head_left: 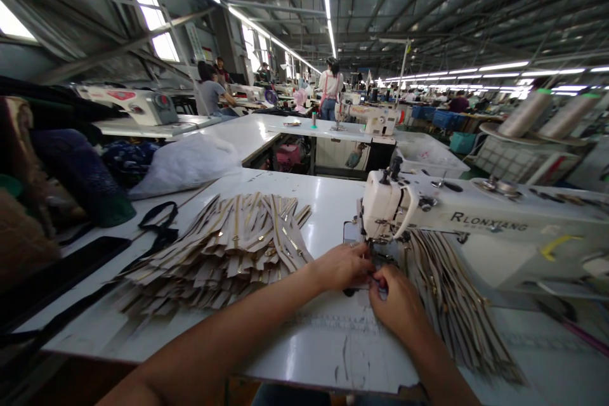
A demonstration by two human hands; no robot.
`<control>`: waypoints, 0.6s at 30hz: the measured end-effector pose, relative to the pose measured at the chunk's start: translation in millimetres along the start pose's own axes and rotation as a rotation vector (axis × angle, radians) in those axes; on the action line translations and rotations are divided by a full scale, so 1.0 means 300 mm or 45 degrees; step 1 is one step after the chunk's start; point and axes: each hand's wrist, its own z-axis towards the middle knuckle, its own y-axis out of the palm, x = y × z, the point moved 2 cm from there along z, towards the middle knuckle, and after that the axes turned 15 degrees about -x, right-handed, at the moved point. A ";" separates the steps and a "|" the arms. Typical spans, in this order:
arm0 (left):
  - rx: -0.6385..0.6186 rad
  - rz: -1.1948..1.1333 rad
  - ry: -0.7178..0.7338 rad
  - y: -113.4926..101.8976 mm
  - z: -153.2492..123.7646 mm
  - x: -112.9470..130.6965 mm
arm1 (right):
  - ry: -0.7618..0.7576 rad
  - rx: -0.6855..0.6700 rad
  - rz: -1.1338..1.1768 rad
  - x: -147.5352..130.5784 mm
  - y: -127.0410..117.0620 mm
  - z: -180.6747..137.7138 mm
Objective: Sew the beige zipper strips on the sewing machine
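Both of my hands meet at the needle area of a white sewing machine (387,203). My left hand (346,265) lies just left of the presser foot, its fingers bent together and pointing right. My right hand (396,299) is in front of the foot, thumb and forefinger pinched close to the left fingertips. Whatever sits between the fingers is too small and too hidden to make out. A large pile of beige zippers (238,247) with gold teeth spreads left of my hands. More zippers (457,304) hang in a bundle under the machine arm on the right.
The white table (328,355) carries a printed ruler strip near its front. At the left lie a black strap (159,219), a dark flat tray (71,273) and a white plastic bag (190,165). Thread cones (528,111) stand at right. Other people work at machines farther back.
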 end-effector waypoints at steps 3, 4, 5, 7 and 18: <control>0.058 0.015 0.060 0.026 -0.013 -0.018 | -0.027 -0.031 -0.026 -0.004 -0.010 -0.003; 0.071 0.020 0.064 0.032 -0.016 -0.019 | -0.030 -0.044 -0.030 -0.005 -0.013 -0.004; 0.081 0.027 0.065 0.037 -0.018 -0.019 | -0.033 -0.055 -0.026 -0.006 -0.017 -0.005; 0.091 0.037 0.066 0.042 -0.021 -0.015 | -0.039 -0.070 0.001 -0.005 -0.023 -0.008; 0.123 0.042 0.102 0.055 -0.026 -0.019 | -0.101 -0.177 0.113 0.010 -0.031 -0.016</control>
